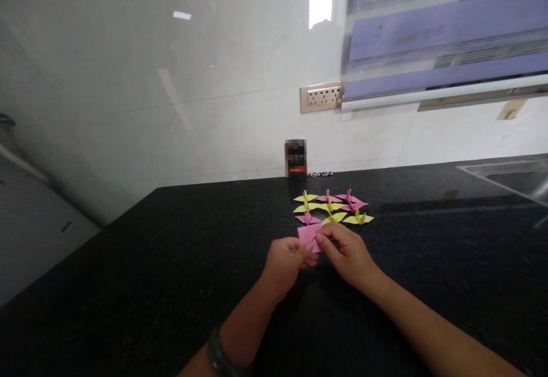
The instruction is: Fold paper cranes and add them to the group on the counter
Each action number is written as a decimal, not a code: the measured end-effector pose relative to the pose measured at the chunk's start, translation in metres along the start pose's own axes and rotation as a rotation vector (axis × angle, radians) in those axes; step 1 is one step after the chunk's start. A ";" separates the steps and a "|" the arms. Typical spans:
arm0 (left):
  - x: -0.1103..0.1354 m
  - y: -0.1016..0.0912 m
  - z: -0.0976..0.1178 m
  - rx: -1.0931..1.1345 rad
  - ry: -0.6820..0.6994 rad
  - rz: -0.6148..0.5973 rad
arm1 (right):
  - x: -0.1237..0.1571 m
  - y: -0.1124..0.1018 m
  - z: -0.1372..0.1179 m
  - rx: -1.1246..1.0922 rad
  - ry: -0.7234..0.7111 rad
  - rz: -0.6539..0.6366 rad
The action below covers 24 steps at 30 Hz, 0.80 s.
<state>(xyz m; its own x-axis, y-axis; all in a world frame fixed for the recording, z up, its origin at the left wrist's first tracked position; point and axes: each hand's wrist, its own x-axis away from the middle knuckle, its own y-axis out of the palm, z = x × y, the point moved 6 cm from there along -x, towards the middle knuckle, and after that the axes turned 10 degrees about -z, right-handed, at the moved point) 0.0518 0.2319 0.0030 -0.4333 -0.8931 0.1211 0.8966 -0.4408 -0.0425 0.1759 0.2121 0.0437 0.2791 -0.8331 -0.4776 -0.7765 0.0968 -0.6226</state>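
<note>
A small square of pink paper (307,235) is held up between both hands, over the dark countertop. My left hand (287,260) pinches its lower edge, thumb on top and fingers curled beneath. At the right edge of the sheet, my right hand (346,247) grips with thumb and index finger. Just beyond the hands stand several folded paper cranes in rows, yellow ones such as this yellow crane (358,218) and pink ones such as this pink crane (307,219). My right hand partly covers the nearest yellow crane (334,218).
Against the tiled wall leans a blurred-out dark phone-like object (295,160), with a beaded strap (321,174) beside it. A sink (514,174) lies at the far right of the black countertop (171,263). Above are a wall socket (322,98) and a purple blind (428,40).
</note>
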 end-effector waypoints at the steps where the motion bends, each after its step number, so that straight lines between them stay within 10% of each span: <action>1: 0.000 -0.001 0.000 -0.006 0.009 0.003 | 0.000 0.000 0.001 -0.014 0.006 -0.009; 12: 0.002 -0.002 0.008 -0.072 0.039 -0.020 | 0.000 0.003 0.018 -0.381 0.155 -0.036; 19: 0.006 -0.006 0.021 -0.377 0.226 -0.048 | -0.002 0.008 0.021 -0.352 0.194 -0.289; 24: 0.005 -0.015 0.025 -0.201 0.236 0.051 | 0.002 0.021 0.018 -0.450 0.263 -0.425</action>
<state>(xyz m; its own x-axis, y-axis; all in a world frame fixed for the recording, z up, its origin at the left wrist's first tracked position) 0.0386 0.2358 0.0291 -0.4182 -0.9006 -0.1186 0.8920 -0.3825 -0.2410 0.1701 0.2224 0.0186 0.5099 -0.8590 -0.0455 -0.8052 -0.4580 -0.3767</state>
